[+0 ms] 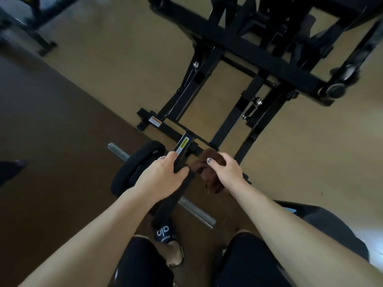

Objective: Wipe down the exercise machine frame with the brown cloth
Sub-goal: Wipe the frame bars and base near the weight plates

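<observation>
Down at the near end of the exercise machine frame (226,121), the person's right hand (226,169) has its grip clamped on the brown cloth (209,172), fingers curled over the bunched fabric and the thumb laid across its top; a loose tail of cloth hangs below the hand. The cloth sits just beside the black post (182,150) that carries a yellow warning label (184,143), and whether it actually touches the steel cannot be told from this angle. The left hand (160,172) grips that same post lower down, fingers wrapped round its far side and thumb on the near face, the grip closed tight on the bar. Both forearms reach forward from the bottom of the view, bare and nearly straight, converging on the post.

Left of the left hand, a black foam roller pad (132,166) rides on a silver crossbar (194,210) that runs diagonally under both arms. Beyond the hands, the frame's black rails stretch away across the tan floor (107,59), a darker brown mat (51,141) covering the floor on the left. Below, a black slide sandal (164,233) with white lettering shows between the person's dark-clad knees.
</observation>
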A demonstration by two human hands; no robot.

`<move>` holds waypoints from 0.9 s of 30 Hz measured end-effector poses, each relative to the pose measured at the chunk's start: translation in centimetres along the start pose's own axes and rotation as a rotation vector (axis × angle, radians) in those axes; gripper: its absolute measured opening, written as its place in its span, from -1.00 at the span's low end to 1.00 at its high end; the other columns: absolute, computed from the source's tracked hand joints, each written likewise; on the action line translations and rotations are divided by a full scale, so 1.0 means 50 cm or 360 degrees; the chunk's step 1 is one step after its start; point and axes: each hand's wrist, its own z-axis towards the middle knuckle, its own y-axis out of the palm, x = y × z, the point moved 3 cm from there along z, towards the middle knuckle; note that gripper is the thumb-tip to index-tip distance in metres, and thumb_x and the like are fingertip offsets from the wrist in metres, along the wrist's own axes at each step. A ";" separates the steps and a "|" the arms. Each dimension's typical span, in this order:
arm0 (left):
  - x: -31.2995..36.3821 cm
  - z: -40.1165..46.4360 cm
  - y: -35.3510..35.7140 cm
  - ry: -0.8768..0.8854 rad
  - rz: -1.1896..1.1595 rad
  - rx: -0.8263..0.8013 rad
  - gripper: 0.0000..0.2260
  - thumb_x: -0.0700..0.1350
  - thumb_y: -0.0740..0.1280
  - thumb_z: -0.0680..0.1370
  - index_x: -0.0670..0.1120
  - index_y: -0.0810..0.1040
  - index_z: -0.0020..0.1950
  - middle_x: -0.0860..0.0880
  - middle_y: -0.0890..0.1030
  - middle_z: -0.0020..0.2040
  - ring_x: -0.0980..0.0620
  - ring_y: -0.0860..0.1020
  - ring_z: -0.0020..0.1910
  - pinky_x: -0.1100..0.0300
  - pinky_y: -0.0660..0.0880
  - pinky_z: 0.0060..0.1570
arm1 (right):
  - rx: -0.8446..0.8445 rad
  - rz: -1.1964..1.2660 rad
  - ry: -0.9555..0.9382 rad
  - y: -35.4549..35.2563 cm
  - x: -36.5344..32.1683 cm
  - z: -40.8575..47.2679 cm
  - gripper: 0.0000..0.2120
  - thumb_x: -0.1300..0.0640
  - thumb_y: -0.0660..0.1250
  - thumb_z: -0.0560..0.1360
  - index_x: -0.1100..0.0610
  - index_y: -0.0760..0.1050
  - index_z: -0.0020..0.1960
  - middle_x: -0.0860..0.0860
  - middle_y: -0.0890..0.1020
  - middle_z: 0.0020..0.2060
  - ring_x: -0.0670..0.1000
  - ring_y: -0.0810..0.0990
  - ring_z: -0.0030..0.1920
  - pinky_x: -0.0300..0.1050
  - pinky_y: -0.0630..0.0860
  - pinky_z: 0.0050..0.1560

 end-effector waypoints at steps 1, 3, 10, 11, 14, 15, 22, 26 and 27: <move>0.021 -0.026 -0.027 -0.0018 -0.0059 -0.0012 -0.45 0.23 0.21 0.65 0.07 0.22 0.59 -0.03 0.50 0.40 -0.03 0.54 0.27 0.09 0.52 0.13 | -0.0043 0.0036 -0.0027 -0.011 -0.043 -0.039 -0.67 -0.12 0.40 0.59 -0.04 0.56 0.31 -0.04 0.65 0.15 0.08 0.61 0.18 0.07 0.55 0.27; 0.061 -0.077 -0.077 -0.0046 -0.0176 -0.0034 -0.43 0.21 0.23 0.65 0.09 0.18 0.61 -0.04 0.49 0.44 -0.01 0.52 0.29 0.16 0.44 0.10 | -0.0142 0.0147 -0.0075 -0.029 -0.125 -0.114 -0.67 -0.10 0.41 0.59 -0.02 0.58 0.30 -0.03 0.66 0.16 0.07 0.62 0.19 0.14 0.55 0.30; 0.146 -0.201 -0.234 -0.0011 -0.0569 0.0023 -0.33 0.07 0.35 0.58 0.16 0.12 0.62 0.05 0.50 0.31 0.17 0.54 0.03 0.42 0.36 -0.21 | -0.0417 0.0751 0.0068 -0.069 -0.335 -0.296 -0.73 -0.11 0.43 0.57 -0.01 0.63 0.20 0.03 0.72 0.10 0.08 0.69 0.13 0.17 0.64 0.21; 0.147 -0.209 -0.254 -0.0012 -0.0653 0.0027 -0.35 0.05 0.37 0.57 0.17 0.16 0.59 0.06 0.52 0.26 0.18 0.55 0.04 0.40 0.41 -0.19 | -0.0440 0.0820 0.0084 -0.068 -0.357 -0.308 -0.74 -0.11 0.43 0.57 -0.01 0.64 0.19 0.03 0.73 0.08 0.08 0.71 0.12 0.17 0.65 0.19; 0.140 -0.214 -0.309 -0.0035 -0.0872 -0.0005 -0.51 -0.02 0.44 0.52 0.15 0.35 0.38 0.08 0.58 0.09 0.17 0.59 -0.01 0.40 0.50 -0.27 | -0.0447 0.0873 0.0092 -0.051 -0.415 -0.328 -0.72 -0.10 0.40 0.58 0.02 0.63 0.19 0.04 0.74 0.06 0.09 0.73 0.09 0.19 0.65 0.18; 0.133 -0.210 -0.330 -0.0032 -0.0906 -0.0016 -0.57 -0.03 0.46 0.50 0.13 0.39 0.30 0.07 0.59 0.05 0.16 0.59 -0.03 0.43 0.49 -0.32 | -0.0437 0.0878 0.0100 -0.039 -0.431 -0.329 -0.71 -0.11 0.39 0.57 0.03 0.63 0.19 0.06 0.74 0.07 0.11 0.72 0.10 0.20 0.64 0.19; -0.018 -0.145 -0.478 -0.0126 -0.1071 -0.0313 -0.74 -0.12 0.49 0.48 0.06 0.57 0.13 -0.05 0.67 0.09 -0.02 0.65 0.10 -0.05 0.60 0.22 | -0.0287 0.0843 0.0255 0.117 -0.548 -0.321 -0.62 -0.23 0.37 0.55 -0.01 0.59 0.22 0.03 0.72 0.08 0.07 0.71 0.10 0.09 0.66 0.17; -0.097 -0.111 -0.561 -0.0110 -0.0978 -0.0482 -0.72 -0.17 0.49 0.47 0.06 0.58 0.14 -0.03 0.68 0.08 0.00 0.66 0.08 0.00 0.63 0.17 | -0.0153 0.0940 0.0349 0.220 -0.601 -0.325 -0.56 -0.30 0.40 0.45 -0.07 0.60 0.20 0.00 0.71 0.11 0.08 0.68 0.14 0.13 0.64 0.20; -0.110 -0.103 -0.580 -0.0099 -0.0930 -0.0502 -0.72 -0.17 0.49 0.47 0.07 0.59 0.13 -0.02 0.68 0.07 0.00 0.67 0.07 0.02 0.63 0.15 | -0.0125 0.0972 0.0368 0.240 -0.614 -0.328 -0.57 -0.30 0.40 0.44 -0.08 0.60 0.20 0.00 0.70 0.11 0.08 0.68 0.15 0.13 0.63 0.20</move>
